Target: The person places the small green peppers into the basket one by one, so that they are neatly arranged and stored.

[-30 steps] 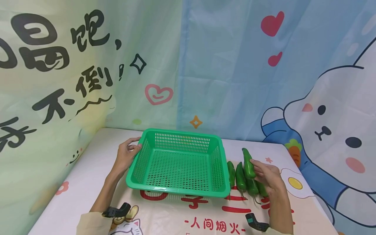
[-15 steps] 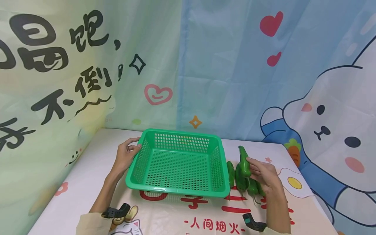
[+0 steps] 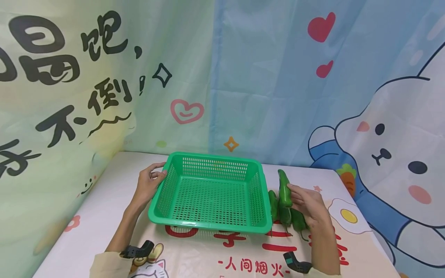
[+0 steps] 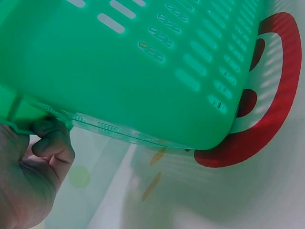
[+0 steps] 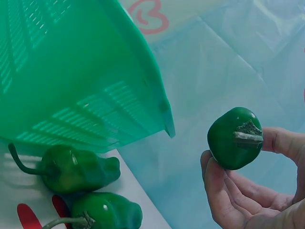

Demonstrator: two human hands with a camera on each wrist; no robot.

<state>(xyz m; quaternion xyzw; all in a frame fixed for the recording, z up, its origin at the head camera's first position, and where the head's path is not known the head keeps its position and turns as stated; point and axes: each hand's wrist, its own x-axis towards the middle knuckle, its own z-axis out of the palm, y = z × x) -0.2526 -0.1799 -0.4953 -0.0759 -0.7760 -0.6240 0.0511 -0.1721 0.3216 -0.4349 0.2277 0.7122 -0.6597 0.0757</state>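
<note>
A green plastic basket (image 3: 212, 200) with slotted walls stands in the middle of the table. My left hand (image 3: 148, 184) grips its left rim, thumb and fingers bent over the edge, as the left wrist view also shows with the hand (image 4: 38, 167) at the rim. To the right of the basket my right hand (image 3: 307, 200) pinches a long green pepper (image 3: 284, 191) between thumb and fingers. The right wrist view shows that pepper (image 5: 236, 138) stem end on, raised apart from the others. Below it lie several more green peppers (image 3: 298, 221), partly covered by the hand and held pepper.
The table (image 3: 104, 193) bears a printed cloth with red characters and a fried egg picture (image 3: 349, 217). A patterned curtain (image 3: 243, 77) hangs close behind the table, another on the left. Peppers (image 5: 81, 169) lie right beside the basket wall.
My right hand has moved left, toward the basket, with the pepper in its fingers. The left hand and the basket have stayed in place.
</note>
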